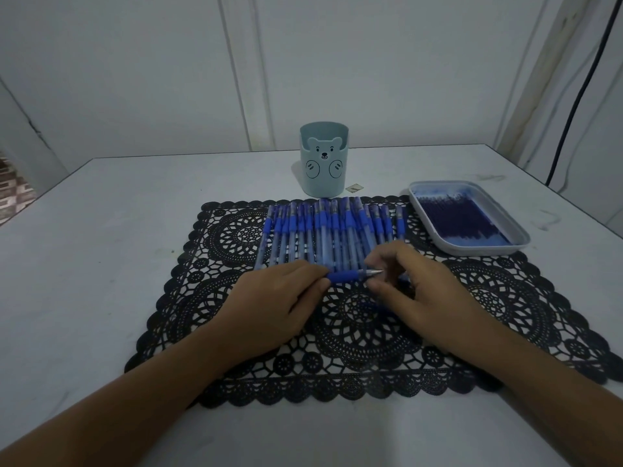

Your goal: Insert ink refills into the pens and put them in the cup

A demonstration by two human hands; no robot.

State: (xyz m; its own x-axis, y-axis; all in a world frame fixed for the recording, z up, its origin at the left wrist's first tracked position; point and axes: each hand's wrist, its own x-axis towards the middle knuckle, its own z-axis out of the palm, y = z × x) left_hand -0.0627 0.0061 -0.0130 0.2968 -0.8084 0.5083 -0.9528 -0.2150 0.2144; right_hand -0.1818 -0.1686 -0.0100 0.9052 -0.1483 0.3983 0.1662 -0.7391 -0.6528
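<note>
Two forearms [141, 399] reach in from the bottom edge and meet over a black lace mat [371, 342]. The left hand [279, 298] has its fingers curled round the back of one blue pen [347, 275], which lies crosswise between the hands. The right hand [416, 291] pinches the tip end between thumb and fingertips, its other fingers loosely bent.

This looks like the step of twisting the front section, either to open the pen for a refill or to close it over one. Whether a refill is already inside cannot be told.

If the pen is empty, the next move calls for the right hand to let go and reach to its far right, where dark refills [462, 215] lie in a pale tray [478, 251]. If it is full, the pen goes forward into the cup [323, 163], which stands upright on the table [101, 247], beyond both hands.

Just past the knuckles lies a row of pens [323, 230], close together, between the hands and the cup. A low reach could knock them. A small scrap [354, 188] sits right of the cup, and a dark cable [576, 92] hangs far right.
</note>
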